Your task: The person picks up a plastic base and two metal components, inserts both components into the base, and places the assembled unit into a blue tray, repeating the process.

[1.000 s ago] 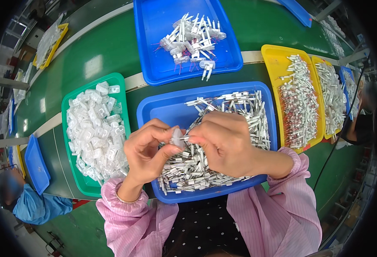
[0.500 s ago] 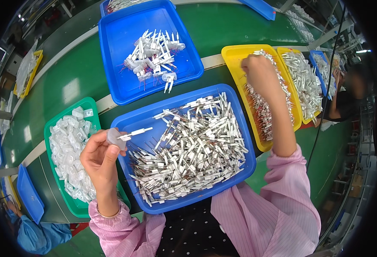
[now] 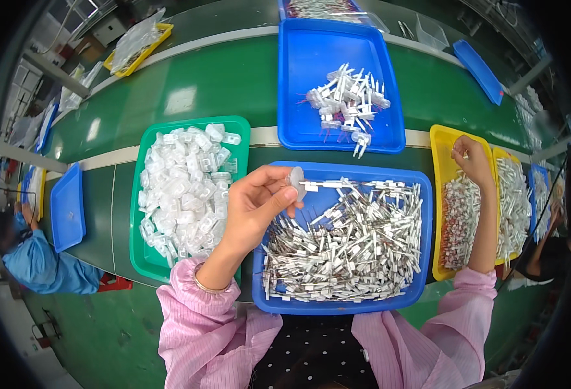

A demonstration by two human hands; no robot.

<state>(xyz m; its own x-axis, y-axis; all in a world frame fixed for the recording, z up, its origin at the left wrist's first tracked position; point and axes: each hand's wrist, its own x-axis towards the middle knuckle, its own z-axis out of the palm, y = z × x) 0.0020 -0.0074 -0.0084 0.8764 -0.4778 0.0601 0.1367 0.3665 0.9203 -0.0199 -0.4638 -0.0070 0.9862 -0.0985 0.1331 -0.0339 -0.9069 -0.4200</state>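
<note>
My left hand (image 3: 259,201) is closed in a pinch on a round, translucent plastic cap (image 3: 296,182). A thin white stick-like part juts out of the cap toward the right, over the near blue tray (image 3: 344,308). That tray holds a heap of white-and-grey stick parts with thin wires (image 3: 350,240). My right hand (image 3: 472,159) is curled above the far end of a yellow tray (image 3: 446,146), its fingertips drawn together. Whether anything lies in those fingers is too small to tell. White parts with reddish wires (image 3: 461,223) fill the rest of the yellow tray.
Left of my left hand, a green tray (image 3: 148,259) holds clear plastic caps (image 3: 185,188). A far blue tray (image 3: 324,52) on the green belt carries assembled pieces (image 3: 350,100). A second yellow tray (image 3: 514,214) lies at right. A person in blue (image 3: 45,259) sits at far left.
The view has swung left, so the trays appear farther right. My right hand stays over the yellow tray, toward its far end. My left hand still holds the cap.
</note>
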